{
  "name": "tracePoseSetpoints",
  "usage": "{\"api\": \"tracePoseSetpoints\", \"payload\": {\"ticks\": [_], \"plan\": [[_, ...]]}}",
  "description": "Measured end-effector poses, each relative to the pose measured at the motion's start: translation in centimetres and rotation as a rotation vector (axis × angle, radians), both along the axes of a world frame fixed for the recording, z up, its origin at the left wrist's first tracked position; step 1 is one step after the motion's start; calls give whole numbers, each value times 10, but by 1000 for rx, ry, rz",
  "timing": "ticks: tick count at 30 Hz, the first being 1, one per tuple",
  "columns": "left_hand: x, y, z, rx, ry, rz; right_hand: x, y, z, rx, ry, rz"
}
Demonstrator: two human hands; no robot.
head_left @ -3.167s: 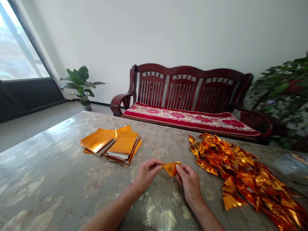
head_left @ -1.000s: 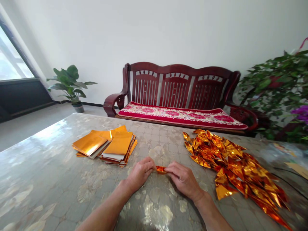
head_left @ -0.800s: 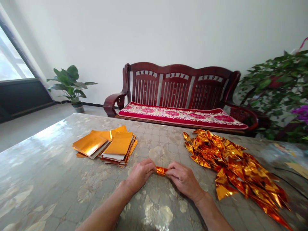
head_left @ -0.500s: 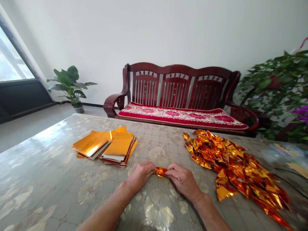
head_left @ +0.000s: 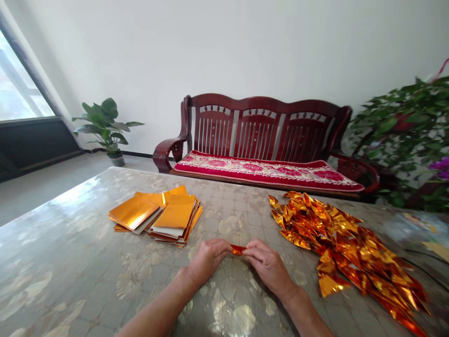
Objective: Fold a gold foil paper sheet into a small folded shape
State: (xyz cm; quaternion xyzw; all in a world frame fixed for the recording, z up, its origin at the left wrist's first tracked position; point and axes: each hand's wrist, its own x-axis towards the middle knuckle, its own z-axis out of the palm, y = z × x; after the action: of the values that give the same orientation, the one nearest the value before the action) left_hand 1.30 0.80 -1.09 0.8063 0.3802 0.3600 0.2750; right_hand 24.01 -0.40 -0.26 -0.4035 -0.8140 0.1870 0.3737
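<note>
Both hands meet low over the glossy patterned table [head_left: 70,262]. My left hand [head_left: 206,260] and my right hand [head_left: 268,267] each pinch one end of a small folded gold foil piece [head_left: 237,250], most of which is hidden by the fingers. To the left of my hands lies a stack of flat gold foil sheets [head_left: 157,215]. To the right spreads a heap of folded gold foil pieces [head_left: 343,243].
A dark red wooden bench [head_left: 259,135] with a red flowered cushion stands beyond the table's far edge. A potted plant [head_left: 108,126] is on the floor at the back left, leafy plants [head_left: 403,131] at the right. A window is at far left.
The foil piece was held up as a larger triangle; it is now brought down to the table and squeezed small between both hands. The camera has shifted slightly.
</note>
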Motion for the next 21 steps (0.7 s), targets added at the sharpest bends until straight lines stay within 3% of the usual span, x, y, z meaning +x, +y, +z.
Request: {"api": "tracePoseSetpoints", "payload": {"ticks": [10,21], "plan": [[5,0,3,-34,-7,-35,0,0,-4,-6,35,9],[13,-2,1,-52,-55,70,-5,-1,-8,-9,144,-48]]}}
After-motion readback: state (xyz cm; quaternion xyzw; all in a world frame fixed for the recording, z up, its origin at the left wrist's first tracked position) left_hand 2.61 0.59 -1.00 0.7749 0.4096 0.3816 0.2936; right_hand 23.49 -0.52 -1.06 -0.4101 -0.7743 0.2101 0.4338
